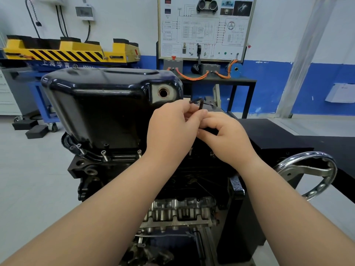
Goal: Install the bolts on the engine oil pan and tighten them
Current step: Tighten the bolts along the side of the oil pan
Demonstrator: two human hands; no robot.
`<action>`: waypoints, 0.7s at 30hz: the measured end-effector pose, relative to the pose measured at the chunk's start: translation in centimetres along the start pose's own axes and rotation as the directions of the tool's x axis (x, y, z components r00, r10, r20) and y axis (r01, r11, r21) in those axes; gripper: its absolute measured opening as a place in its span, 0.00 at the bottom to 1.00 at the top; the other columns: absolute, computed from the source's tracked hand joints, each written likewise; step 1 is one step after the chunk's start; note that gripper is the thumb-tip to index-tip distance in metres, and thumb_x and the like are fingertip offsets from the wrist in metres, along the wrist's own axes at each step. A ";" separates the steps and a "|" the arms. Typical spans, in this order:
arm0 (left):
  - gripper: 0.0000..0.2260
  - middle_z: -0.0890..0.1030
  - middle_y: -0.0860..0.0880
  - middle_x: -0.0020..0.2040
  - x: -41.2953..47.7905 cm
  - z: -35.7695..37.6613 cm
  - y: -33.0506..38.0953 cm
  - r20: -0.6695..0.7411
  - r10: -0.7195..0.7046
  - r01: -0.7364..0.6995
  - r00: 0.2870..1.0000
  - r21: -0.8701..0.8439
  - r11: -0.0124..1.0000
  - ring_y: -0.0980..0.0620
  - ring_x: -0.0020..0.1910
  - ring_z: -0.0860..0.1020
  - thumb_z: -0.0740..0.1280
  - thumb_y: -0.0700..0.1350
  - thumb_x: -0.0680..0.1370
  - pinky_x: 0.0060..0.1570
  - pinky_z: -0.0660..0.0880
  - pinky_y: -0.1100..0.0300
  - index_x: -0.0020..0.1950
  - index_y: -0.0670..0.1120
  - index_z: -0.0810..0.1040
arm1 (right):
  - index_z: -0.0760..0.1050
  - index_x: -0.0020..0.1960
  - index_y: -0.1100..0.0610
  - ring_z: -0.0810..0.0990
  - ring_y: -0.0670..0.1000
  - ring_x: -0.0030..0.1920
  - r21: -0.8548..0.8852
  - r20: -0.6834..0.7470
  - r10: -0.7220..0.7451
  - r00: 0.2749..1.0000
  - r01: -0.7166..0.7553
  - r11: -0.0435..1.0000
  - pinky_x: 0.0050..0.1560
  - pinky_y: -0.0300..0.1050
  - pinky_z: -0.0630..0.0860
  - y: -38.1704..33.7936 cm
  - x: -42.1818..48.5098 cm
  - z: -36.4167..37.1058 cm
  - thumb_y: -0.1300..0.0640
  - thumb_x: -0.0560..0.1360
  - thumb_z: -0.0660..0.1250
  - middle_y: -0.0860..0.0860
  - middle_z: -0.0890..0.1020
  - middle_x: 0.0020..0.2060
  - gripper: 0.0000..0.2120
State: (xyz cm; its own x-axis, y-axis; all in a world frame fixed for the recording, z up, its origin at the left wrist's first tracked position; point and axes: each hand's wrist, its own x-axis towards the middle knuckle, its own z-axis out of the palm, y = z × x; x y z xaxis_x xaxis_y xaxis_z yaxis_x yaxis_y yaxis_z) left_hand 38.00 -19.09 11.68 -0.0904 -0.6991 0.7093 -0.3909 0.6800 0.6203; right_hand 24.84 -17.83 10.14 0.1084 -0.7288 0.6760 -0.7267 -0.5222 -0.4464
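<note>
The glossy black pressed-steel oil pan (99, 104) sat upside-up on the dark inverted engine block (90, 169), its flange facing the person. Along the flange's left run, several silver socket-head bolts (104, 155) stood proud, threaded in but not yet seated.

Both hands met at the pan's right end. The left hand (172, 127) pinched a black L-shaped hex key (199, 105) just below its bend, with the short arm pointing left above the knuckles. The right hand (228, 139), fingers curled, pinched something dark directly beneath — seemingly the key's lower shank, though the fingers covered most of it.

The key's long axis ran nearly straight down from the left hand's fingertips toward the flange, so the bolt being worked on probably lay below and behind the hands; it could not be seen. The proud bolts lay well to the left, nearer the left hand — likely the next ones to tighten. A chrome handwheel (326, 169) stood at the right.
</note>
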 end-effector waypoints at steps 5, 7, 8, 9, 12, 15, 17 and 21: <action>0.03 0.81 0.55 0.33 -0.3 0.1 -0.5 0.025 -0.046 0.047 0.999 -0.037 0.998 0.59 0.34 0.79 0.71 0.50 0.72 0.40 0.79 0.57 0.40 0.51 0.81 | 0.80 0.39 0.61 0.76 0.46 0.46 0.035 -0.067 0.041 0.997 -0.039 0.999 0.53 0.40 0.71 -0.1 -0.2 0.5 0.57 0.70 0.71 0.48 0.82 0.40 0.06; 0.03 0.82 0.54 0.33 -0.3 0.1 -0.7 0.035 -0.051 0.053 0.998 -0.045 0.998 0.59 0.35 0.80 0.71 0.48 0.72 0.40 0.79 0.56 0.39 0.51 0.80 | 0.79 0.39 0.62 0.77 0.49 0.45 0.036 -0.068 0.026 0.997 -0.024 0.999 0.53 0.48 0.72 -0.1 -0.1 0.7 0.58 0.69 0.72 0.50 0.82 0.38 0.07; 0.03 0.82 0.54 0.34 -0.4 0.1 -0.8 0.036 -0.047 0.049 0.998 -0.041 0.998 0.59 0.35 0.80 0.71 0.48 0.73 0.40 0.79 0.56 0.39 0.51 0.80 | 0.79 0.39 0.62 0.77 0.49 0.45 0.037 -0.064 0.024 0.998 -0.021 0.999 0.54 0.49 0.72 -0.2 -0.1 0.7 0.57 0.69 0.72 0.49 0.81 0.38 0.07; 0.03 0.81 0.55 0.34 -0.4 0.0 -0.8 0.037 -0.040 0.041 0.999 -0.033 0.999 0.59 0.36 0.79 0.71 0.47 0.73 0.40 0.79 0.55 0.40 0.50 0.81 | 0.79 0.39 0.62 0.77 0.48 0.45 0.038 -0.056 0.019 0.998 -0.017 0.999 0.54 0.49 0.72 -0.3 0.0 0.7 0.57 0.70 0.71 0.48 0.81 0.39 0.07; 0.04 0.81 0.56 0.35 -0.3 -0.2 -0.7 0.043 -0.014 0.013 0.999 0.009 1.000 0.59 0.36 0.79 0.69 0.47 0.75 0.41 0.78 0.56 0.43 0.50 0.82 | 0.80 0.41 0.61 0.76 0.44 0.47 0.043 -0.008 -0.005 1.000 0.006 0.999 0.57 0.47 0.71 -0.3 -0.1 0.3 0.58 0.72 0.70 0.46 0.82 0.42 0.05; 0.05 0.82 0.56 0.35 -0.4 -0.2 -0.6 0.052 -0.016 0.014 0.999 0.036 0.999 0.59 0.36 0.79 0.68 0.47 0.75 0.42 0.78 0.56 0.46 0.51 0.83 | 0.82 0.45 0.60 0.75 0.44 0.54 0.027 0.039 -0.003 0.999 0.002 1.000 0.62 0.46 0.68 -0.1 0.0 -0.2 0.60 0.73 0.69 0.44 0.81 0.49 0.05; 0.07 0.83 0.54 0.37 -0.4 -0.2 -0.5 0.063 -0.023 0.019 0.998 0.061 0.998 0.57 0.37 0.79 0.67 0.47 0.76 0.44 0.78 0.55 0.50 0.51 0.84 | 0.83 0.48 0.59 0.74 0.46 0.59 0.006 0.061 0.021 0.998 -0.022 1.000 0.64 0.45 0.66 0.1 0.1 -0.4 0.60 0.74 0.68 0.44 0.80 0.54 0.06; 0.08 0.84 0.53 0.41 -0.2 -0.6 -0.2 0.089 -0.019 0.011 0.996 0.091 0.996 0.54 0.43 0.80 0.67 0.47 0.76 0.49 0.77 0.54 0.51 0.50 0.84 | 0.83 0.46 0.60 0.74 0.48 0.58 -0.018 0.053 0.029 0.998 -0.028 0.999 0.63 0.45 0.66 0.0 0.1 -0.2 0.61 0.73 0.70 0.45 0.81 0.52 0.05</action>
State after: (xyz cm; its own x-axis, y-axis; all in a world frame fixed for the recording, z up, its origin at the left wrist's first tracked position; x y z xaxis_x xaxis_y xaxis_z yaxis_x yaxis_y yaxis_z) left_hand 38.63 -19.02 11.61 -0.1639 -0.7286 0.6651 -0.4738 0.6495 0.5947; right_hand 24.70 -17.82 10.37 0.1232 -0.7658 0.6311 -0.7416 -0.4937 -0.4543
